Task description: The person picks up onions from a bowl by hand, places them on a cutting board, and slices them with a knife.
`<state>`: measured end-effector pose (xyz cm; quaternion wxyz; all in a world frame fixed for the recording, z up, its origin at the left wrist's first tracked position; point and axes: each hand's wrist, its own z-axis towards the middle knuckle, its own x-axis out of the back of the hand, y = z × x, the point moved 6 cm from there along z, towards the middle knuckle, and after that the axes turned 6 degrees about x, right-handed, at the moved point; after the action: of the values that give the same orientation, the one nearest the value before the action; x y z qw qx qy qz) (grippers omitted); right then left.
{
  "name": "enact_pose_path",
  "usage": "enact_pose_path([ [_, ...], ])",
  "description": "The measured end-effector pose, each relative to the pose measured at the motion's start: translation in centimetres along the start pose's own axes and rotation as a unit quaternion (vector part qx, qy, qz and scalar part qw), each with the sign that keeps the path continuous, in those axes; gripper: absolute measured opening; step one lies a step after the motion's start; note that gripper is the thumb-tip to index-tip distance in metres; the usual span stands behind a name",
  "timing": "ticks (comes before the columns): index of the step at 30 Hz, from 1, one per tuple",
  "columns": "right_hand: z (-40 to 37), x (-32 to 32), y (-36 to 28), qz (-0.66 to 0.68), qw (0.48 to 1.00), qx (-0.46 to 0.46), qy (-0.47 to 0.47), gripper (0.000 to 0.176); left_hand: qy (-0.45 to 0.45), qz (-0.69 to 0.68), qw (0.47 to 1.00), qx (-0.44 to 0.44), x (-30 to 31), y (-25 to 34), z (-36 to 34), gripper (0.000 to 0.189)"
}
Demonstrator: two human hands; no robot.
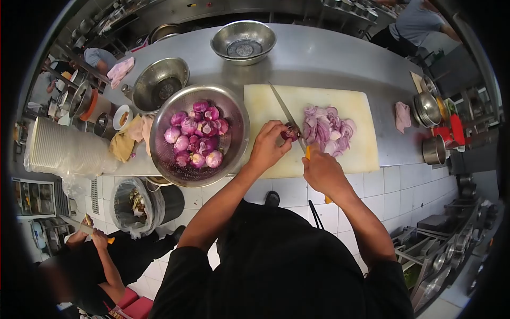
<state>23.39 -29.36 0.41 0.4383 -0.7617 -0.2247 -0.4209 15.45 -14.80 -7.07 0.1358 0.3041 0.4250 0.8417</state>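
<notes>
On the white cutting board (265, 165), my left hand (270, 143) is closed around a red onion (290, 133), steadying it against the board. My right hand (323, 169) grips the orange handle of a kitchen knife (282, 103). Its long blade points away from me and lies along the right side of that onion. A heap of sliced red onion (329, 127) spreads over the board just right of the blade. Left of the board, a large metal colander (241, 141) holds several peeled whole red onions (197, 130).
Two metal bowls, one at the back (244, 40) and another at the left (141, 87), stand on the steel table (319, 58). Stacked plastic containers (58, 146) occupy its left end. Below are a lined bin (125, 212) and a co-worker (101, 260) holding a knife. Pans sit at the right.
</notes>
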Motion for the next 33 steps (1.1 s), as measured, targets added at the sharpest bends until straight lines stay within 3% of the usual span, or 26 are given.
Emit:
enact_pose_path([
  [3, 0.1, 0.3, -0.2, 0.011, 0.999, -0.018, -0.030, 0.032, 0.001, 0.001, 1.000, -0.009, 0.1, 0.1, 0.0, 0.034],
  [7, 1.2, -1.2, 0.9, 0.016, 1.000, 0.008, -0.007, 0.033, -0.014, -0.020, 0.999, 0.030, 0.0, -0.2, 0.1, 0.030],
  [10, 3.2, -3.8, 2.4, 0.015, 0.999, 0.020, 0.024, 0.032, -0.026, -0.021, 0.999, 0.010, 0.2, 0.3, -0.1, 0.032],
  [19, 4.1, -4.5, 4.3, 0.043, 0.998, 0.023, 0.026, 0.037, -0.067, 0.019, 0.997, 0.025, -1.2, 0.4, 0.2, 0.050],
  [22, 3.7, -4.4, 4.7, 0.060, 0.996, 0.027, 0.067, 0.038, -0.003, 0.004, 1.000, 0.021, 0.1, 1.4, 0.1, 0.048],
  [25, 2.3, -4.2, 4.1, 0.074, 0.989, 0.058, 0.111, 0.038, 0.019, 0.168, 0.983, 0.072, 1.6, 1.6, 1.3, 0.044],
  [29, 0.3, -1.9, 3.5, 0.132, 0.981, 0.035, 0.137, 0.034, 0.007, 0.284, 0.958, 0.047, 0.5, 0.3, 1.6, 0.048],
  [33, -2.6, 0.1, 5.7, 0.163, 0.974, -0.019, 0.158, 0.033, 0.015, 0.283, 0.959, -0.025, -0.8, 2.6, 1.7, 0.046],
])
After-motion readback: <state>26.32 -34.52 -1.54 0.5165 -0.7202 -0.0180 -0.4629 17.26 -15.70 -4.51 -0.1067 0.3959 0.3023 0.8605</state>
